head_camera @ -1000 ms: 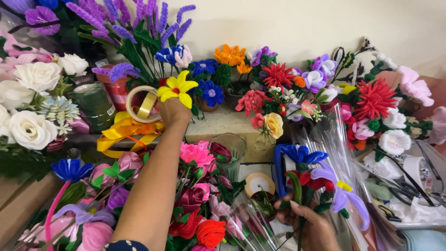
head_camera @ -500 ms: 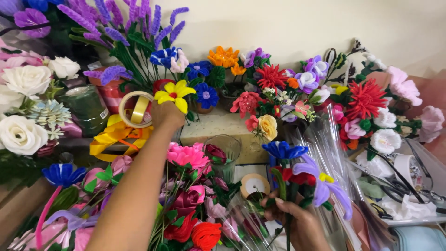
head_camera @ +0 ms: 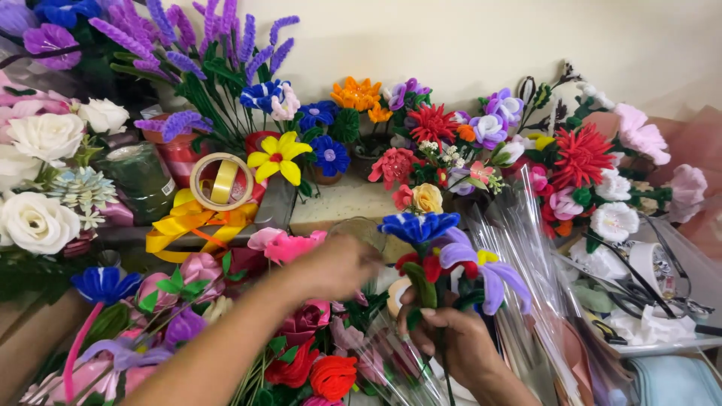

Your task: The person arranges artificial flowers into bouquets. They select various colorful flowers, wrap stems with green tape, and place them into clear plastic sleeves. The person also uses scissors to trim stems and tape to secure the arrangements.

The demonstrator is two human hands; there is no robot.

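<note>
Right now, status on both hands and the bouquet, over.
Right hand shut on the flower bunch, stems upright. Left hand blurred beside the blooms, grip unclear. Clear wrap and loose flowers crowd close.

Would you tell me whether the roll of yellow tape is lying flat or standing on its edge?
On its edge, tilted: the tape roll shows its open round centre to the camera, leaning above the yellow ribbon.

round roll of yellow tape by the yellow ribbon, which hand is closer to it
Left. The left hand hovers to the lower right of the round roll of yellow tape, apart from it. The right hand is farther right, holding flower stems.
</note>
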